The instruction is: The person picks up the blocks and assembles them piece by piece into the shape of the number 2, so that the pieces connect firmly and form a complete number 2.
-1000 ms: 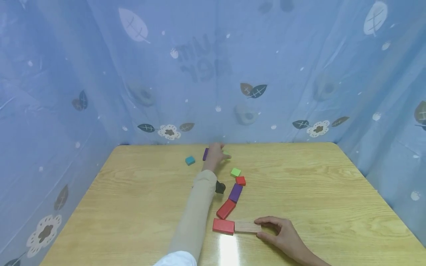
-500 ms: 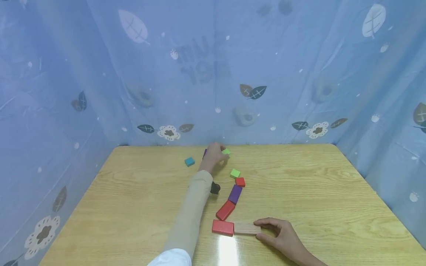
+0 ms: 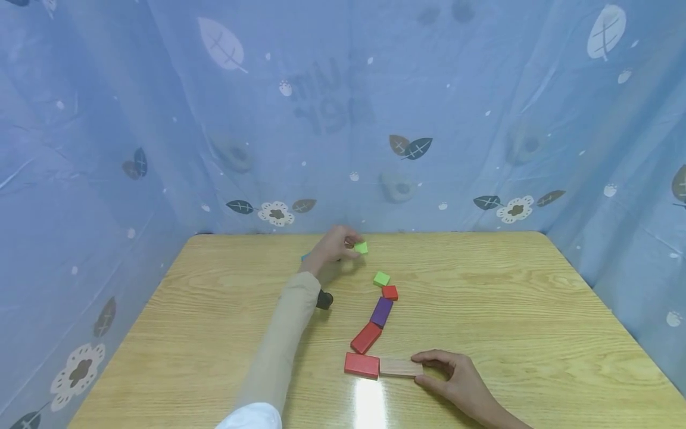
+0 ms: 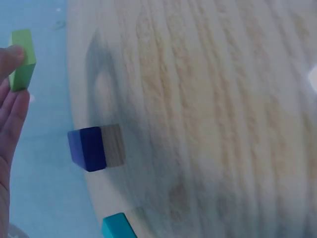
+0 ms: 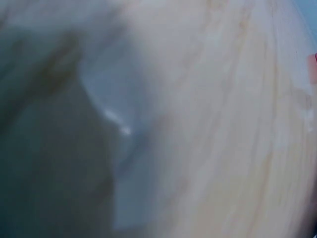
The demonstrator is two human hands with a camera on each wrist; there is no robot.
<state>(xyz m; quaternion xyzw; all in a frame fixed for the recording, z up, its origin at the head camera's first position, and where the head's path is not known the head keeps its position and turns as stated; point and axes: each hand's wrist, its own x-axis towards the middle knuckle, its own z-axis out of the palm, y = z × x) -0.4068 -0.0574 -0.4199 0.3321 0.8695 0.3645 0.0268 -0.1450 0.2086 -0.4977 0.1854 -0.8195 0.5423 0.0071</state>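
Note:
In the head view my left hand reaches to the table's far edge, pinching a light green block between thumb and fingers. The left wrist view shows that green block raised off the table. Near the front, my right hand holds the right end of a plain wooden block between thumb and fingers. The wooden block's left end meets a red block. From there a curved row runs away: another red block, a purple block, a small red block and a small green block.
A second purple block, with a wood-coloured patch beside it, and a teal block lie near the far edge, largely hidden by my left arm in the head view. A blue patterned curtain surrounds the wooden table.
My left hand has taken the far green block and drawn slightly left with it, its forearm swinging left too. My right hand stays at the wooden block.

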